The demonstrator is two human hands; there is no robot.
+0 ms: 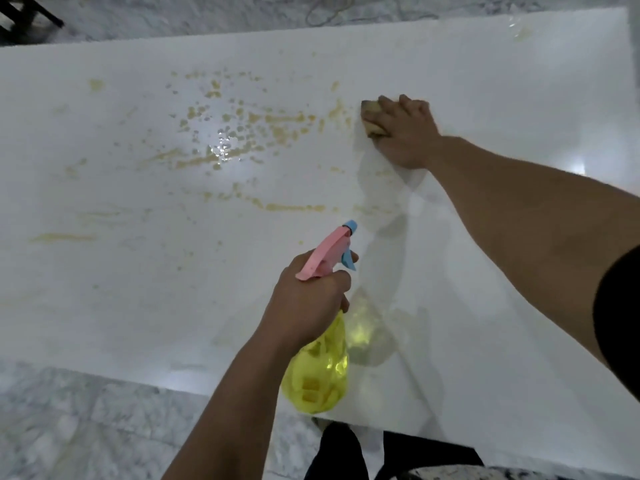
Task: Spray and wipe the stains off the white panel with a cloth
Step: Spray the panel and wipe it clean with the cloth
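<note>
A: Head view. White panel [450, 64] lies flat on marbled floor [69, 427]. Yellowish stains [242, 133] spread over its left and centre, beaded wet near the middle; one more patch at the far right corner.

B: Hands?

A: Right hand [403, 133] lies over the cloth [372, 117], pressing it to the panel just right of the stains; whether the fingers curl round it, I cannot tell. Left hand [311, 299] grips the spray bottle [322, 341] at its neck, nozzle toward the stains.

B: Handling?

A: Judgement: cloth soft, damp, takes the palm's shape; press flat rather than pinch. Bottle light, thin plastic; hold stays at the neck. Wet panel likely slick.
</note>
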